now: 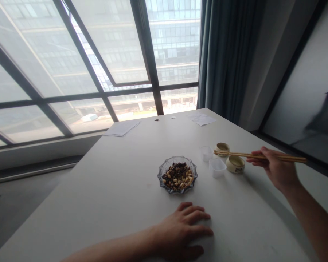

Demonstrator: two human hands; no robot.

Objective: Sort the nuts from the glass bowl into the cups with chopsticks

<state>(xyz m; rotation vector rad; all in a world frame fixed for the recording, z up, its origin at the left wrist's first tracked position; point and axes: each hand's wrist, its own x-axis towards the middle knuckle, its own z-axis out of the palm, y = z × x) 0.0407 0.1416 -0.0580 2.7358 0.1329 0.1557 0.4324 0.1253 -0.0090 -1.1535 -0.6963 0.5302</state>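
The right hand (281, 170) is gripping slim tan wooden chopsticks (242, 154), likely light and stiff, best held mid-shaft; the left hand (182, 230) is lying spread

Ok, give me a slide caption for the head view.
Right hand holding chopsticks near the cups; left hand near a bowl of nuts.

White papers (122, 128), blue curtain (224, 58), framed windows (109, 43)

right hand (279, 169) holds chopsticks (240, 154); left hand (184, 231) lies near a bowl (160, 179) of probably nuts (179, 177).
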